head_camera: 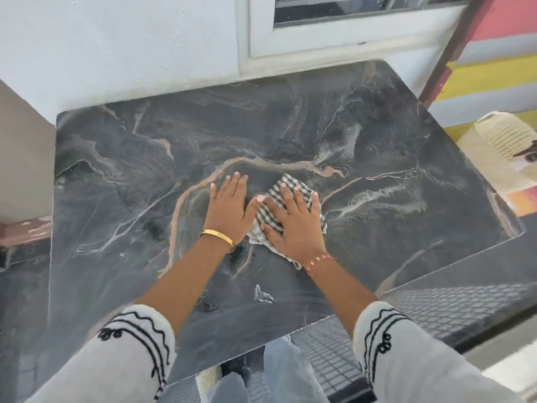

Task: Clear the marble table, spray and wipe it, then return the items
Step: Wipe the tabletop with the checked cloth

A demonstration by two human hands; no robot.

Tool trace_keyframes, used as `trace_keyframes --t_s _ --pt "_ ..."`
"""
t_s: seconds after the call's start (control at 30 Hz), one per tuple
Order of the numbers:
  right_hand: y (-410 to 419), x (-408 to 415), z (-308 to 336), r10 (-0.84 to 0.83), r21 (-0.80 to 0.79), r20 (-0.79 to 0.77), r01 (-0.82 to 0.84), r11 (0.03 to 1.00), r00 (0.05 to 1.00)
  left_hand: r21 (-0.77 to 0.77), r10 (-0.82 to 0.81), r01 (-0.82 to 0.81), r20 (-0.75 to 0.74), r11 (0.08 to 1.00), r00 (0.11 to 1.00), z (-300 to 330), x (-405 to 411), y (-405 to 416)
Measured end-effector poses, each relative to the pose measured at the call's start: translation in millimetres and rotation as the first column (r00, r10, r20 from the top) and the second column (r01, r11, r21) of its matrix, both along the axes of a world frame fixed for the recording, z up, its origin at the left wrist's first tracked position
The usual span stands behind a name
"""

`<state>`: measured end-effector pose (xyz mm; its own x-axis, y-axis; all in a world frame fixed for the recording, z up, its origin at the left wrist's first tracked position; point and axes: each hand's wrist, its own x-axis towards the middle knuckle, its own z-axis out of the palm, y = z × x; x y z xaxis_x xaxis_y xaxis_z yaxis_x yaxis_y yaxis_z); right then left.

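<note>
The right hand (293,219) is covering most of the checked cloth (286,186) (only its edges are showing). The frame's right edge is cutting off a cream woven object (505,138), and the top edge is cropping the window (348,24).

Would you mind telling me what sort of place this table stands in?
Probably a home, near a balcony or entrance: a dark marble table against a white wall, beneath a white-framed window, with grid-patterned floor tiles beside it.
</note>
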<state>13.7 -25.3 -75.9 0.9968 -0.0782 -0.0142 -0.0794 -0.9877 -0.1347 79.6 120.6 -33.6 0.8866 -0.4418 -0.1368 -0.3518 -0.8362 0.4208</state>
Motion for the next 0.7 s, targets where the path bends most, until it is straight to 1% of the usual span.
trace_keyframes --t_s 0.17,0.4,0.53,0.63,0.7 --pt "-6 -55 0 -0.256 -0.021 -0.013 0.256 0.966 0.966 0.029 -0.139 0.140 -0.019 0.990 0.990 1 -39 7" --pt "25 -107 -6 -0.462 -0.014 0.028 0.462 0.887 0.886 0.001 -0.249 0.249 -0.034 0.968 0.968 -4 -85 33" --pt "55 -122 -7 -0.584 0.014 0.022 0.584 0.812 0.811 -0.015 -0.280 0.279 -0.048 0.960 0.959 -5 -102 50" --pt "97 -124 -7 -0.668 0.053 0.009 0.667 0.743 0.744 -0.013 -0.270 0.269 -0.040 0.963 0.962 -7 -105 70" --pt "127 -120 -8 -0.693 0.057 -0.009 0.692 0.719 0.721 -0.002 -0.253 0.253 -0.039 0.968 0.967 -11 -104 85"
